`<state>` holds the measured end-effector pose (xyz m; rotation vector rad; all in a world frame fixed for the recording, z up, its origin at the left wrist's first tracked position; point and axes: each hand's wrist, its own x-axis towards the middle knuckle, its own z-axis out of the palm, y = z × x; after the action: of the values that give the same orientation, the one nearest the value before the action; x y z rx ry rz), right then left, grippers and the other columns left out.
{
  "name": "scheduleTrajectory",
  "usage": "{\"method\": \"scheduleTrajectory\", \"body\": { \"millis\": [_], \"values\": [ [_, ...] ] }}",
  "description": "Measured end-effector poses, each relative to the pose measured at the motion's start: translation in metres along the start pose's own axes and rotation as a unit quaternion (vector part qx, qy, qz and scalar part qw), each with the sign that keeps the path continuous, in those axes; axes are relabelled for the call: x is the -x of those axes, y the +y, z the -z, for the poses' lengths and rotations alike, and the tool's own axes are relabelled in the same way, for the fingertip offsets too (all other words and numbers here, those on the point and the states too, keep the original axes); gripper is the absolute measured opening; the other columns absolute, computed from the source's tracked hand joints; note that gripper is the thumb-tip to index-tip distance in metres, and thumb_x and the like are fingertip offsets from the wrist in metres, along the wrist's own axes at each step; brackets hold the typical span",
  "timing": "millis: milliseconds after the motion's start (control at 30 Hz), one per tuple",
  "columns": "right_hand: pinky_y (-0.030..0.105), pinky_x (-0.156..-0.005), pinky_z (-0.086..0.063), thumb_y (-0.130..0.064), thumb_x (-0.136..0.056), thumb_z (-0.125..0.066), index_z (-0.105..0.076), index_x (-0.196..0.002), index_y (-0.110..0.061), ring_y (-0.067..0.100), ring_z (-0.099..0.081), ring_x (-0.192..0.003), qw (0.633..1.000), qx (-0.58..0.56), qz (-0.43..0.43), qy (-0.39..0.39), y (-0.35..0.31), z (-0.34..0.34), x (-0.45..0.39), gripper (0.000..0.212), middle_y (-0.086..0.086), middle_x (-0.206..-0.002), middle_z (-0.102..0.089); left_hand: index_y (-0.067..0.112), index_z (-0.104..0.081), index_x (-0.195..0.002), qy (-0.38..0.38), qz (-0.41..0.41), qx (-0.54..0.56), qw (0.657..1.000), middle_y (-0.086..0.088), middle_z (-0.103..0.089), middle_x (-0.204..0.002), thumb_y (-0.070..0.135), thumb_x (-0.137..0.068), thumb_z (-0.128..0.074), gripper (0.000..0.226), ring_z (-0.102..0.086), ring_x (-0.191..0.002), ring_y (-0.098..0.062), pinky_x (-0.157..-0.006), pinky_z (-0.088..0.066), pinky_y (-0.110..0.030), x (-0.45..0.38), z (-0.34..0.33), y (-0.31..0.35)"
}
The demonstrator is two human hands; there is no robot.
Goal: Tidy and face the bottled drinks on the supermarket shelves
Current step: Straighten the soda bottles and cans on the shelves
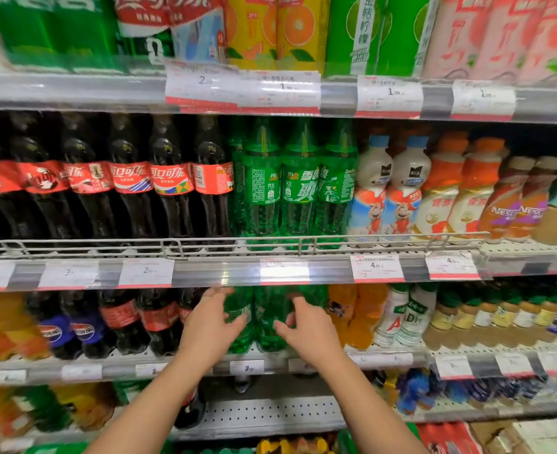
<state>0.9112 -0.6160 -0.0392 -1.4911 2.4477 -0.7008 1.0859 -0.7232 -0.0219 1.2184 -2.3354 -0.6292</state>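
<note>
Shelving unit is filling the whole view, w/ four tiers showing. Top shelf point(74, 90) is carrying big green, red, orange-yellow and pink packs, all blurred. Middle shelf point(205, 273) (wire rail along its front edge) is holding a row of dark cola bottles point(169, 181) w/ red labels from the left edge to about centre, then green soda bottles point(298, 188) just beside them, then white milk-drink bottles point(388, 188), orange-capped bottles point(457, 188) and brown coffee bottles point(512, 204) toward the right edge. White price tags point(377, 267) are sitting in the clear strip along the shelf fronts.

Lower shelf point(106, 368) is where the hands are working: blurred orange packs at the left edge, blue-label cola point(83, 329), red-label cola point(152, 319), then the lower green bottles point(270, 319) at centre, orange drinks point(359, 312) and white bottles w/ green caps point(404, 316) to the right, small jars point(486, 316) beyond.

Both bare forearms are reaching up from the bottom edge. Left hand point(210, 326) is lying against the left green bottle, fingers loosely curved over its side; can't tell if it's truly gripping or just touching (blur). Right hand point(306, 326) is at the next green bottles, thumb out toward the left, fingers curling round the bottle's right side, seeming to hold it. The green bottles are standing upright at the front edge of the lower shelf, touching each other.
</note>
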Motion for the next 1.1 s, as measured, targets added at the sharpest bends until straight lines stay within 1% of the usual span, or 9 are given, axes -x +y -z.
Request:
{"method": "scheduleTrajectory", "body": {
  "millis": [100, 333, 500, 600, 700, 800, 867, 1000, 1100],
  "values": [
    [0.026, -0.073, -0.05, -0.052, -0.093, -0.063, -0.056, -0.135, -0.028, 0.003, -0.062, -0.084, 0.999, -0.04, 0.021, -0.001, -0.002, 0.013, 0.018, 0.049, -0.014, -0.093, -0.066, 0.032, -0.056, -0.136, -0.042, -0.033, 0.007, 0.999, 0.014, -0.056, -0.134, 0.042, -0.091, -0.068, 0.048, -0.062, -0.098, -0.004, -0.083, -0.046, -0.025, 0.021, 0.017, 0.006],
    [0.013, -0.079, -0.05, -0.057, -0.082, -0.068, -0.057, -0.116, -0.047, 0.0, -0.067, -0.085, 0.993, -0.087, 0.054, -0.05, -0.004, 0.016, 0.063, 0.037, -0.016, -0.097, -0.069, 0.055, -0.055, -0.119, -0.124, -0.053, 0.024, 0.991, 0.03, -0.065, -0.114, 0.068, -0.078, -0.057, 0.044, -0.06, -0.101, 0.01, -0.096, -0.05, -0.025, 0.068, 0.039, -0.009],
    [0.013, -0.09, -0.049, -0.075, -0.07, -0.057, -0.04, -0.111, -0.061, -0.003, -0.066, -0.096, 0.986, -0.069, 0.099, -0.119, -0.015, 0.01, 0.076, 0.047, -0.021, -0.111, -0.066, 0.052, -0.045, -0.137, -0.141, -0.039, -0.001, 0.989, 0.029, -0.062, -0.116, 0.072, -0.079, -0.056, 0.062, -0.06, -0.102, 0.006, -0.095, -0.048, -0.021, 0.099, 0.055, -0.018],
    [0.018, -0.093, -0.048, -0.067, -0.079, -0.062, -0.049, -0.125, -0.052, -0.001, -0.063, -0.101, 0.98, -0.06, 0.125, -0.142, -0.027, 0.002, 0.087, 0.05, -0.022, -0.116, -0.064, 0.05, -0.047, -0.136, -0.154, -0.021, -0.017, 0.988, 0.018, -0.067, -0.114, 0.065, -0.085, -0.058, 0.054, -0.061, -0.094, 0.0, -0.085, -0.05, -0.021, 0.122, 0.067, -0.021],
    [0.026, -0.092, -0.051, -0.057, -0.086, -0.066, -0.055, -0.132, -0.04, 0.002, -0.063, -0.1, 0.973, -0.063, 0.161, -0.15, -0.041, -0.009, 0.1, 0.05, -0.019, -0.113, -0.065, 0.045, -0.05, -0.135, -0.15, -0.01, -0.044, 0.988, 0.012, -0.068, -0.116, 0.061, -0.089, -0.059, 0.049, -0.063, -0.102, -0.006, -0.09, -0.052, -0.028, 0.143, 0.081, -0.03],
    [0.031, -0.09, -0.052, -0.054, -0.089, -0.065, -0.056, -0.132, -0.037, 0.004, -0.062, -0.098, 0.966, -0.057, 0.193, -0.162, -0.061, -0.019, 0.113, 0.048, -0.015, -0.113, -0.066, 0.041, -0.049, -0.142, -0.141, 0.001, -0.041, 0.989, 0.015, -0.063, -0.131, 0.057, -0.094, -0.059, 0.051, -0.06, -0.107, -0.001, -0.091, -0.05, -0.025, 0.164, 0.095, -0.04],
    [0.03, -0.088, -0.051, -0.051, -0.09, -0.066, -0.058, -0.13, -0.036, 0.005, -0.062, -0.097, 0.961, -0.053, 0.214, -0.166, -0.077, -0.026, 0.122, 0.044, -0.013, -0.111, -0.067, 0.041, -0.046, -0.145, -0.135, 0.005, -0.044, 0.99, 0.017, -0.059, -0.136, 0.056, -0.095, -0.058, 0.054, -0.059, -0.104, 0.003, -0.087, -0.048, -0.021, 0.179, 0.106, -0.049],
    [0.023, -0.081, -0.047, -0.052, -0.09, -0.064, -0.059, -0.127, -0.039, 0.0, -0.058, -0.093, 0.953, -0.033, 0.242, -0.179, -0.114, -0.043, 0.141, 0.039, -0.019, -0.107, -0.065, 0.037, -0.045, -0.147, -0.124, 0.032, -0.034, 0.991, 0.015, -0.057, -0.141, 0.054, -0.097, -0.057, 0.055, -0.056, -0.122, -0.003, -0.1, -0.048, -0.028, 0.21, 0.129, -0.078],
    [0.023, -0.078, -0.043, -0.051, -0.089, -0.064, -0.059, -0.131, -0.037, 0.0, -0.056, -0.09, 0.95, -0.022, 0.25, -0.187, -0.146, -0.061, 0.155, 0.044, -0.016, -0.109, -0.066, 0.038, -0.045, -0.146, -0.115, 0.048, -0.016, 0.992, 0.016, -0.055, -0.142, 0.057, -0.097, -0.056, 0.054, -0.053, -0.124, -0.002, -0.097, -0.045, -0.02, 0.238, 0.148, -0.105]
  ]
}}
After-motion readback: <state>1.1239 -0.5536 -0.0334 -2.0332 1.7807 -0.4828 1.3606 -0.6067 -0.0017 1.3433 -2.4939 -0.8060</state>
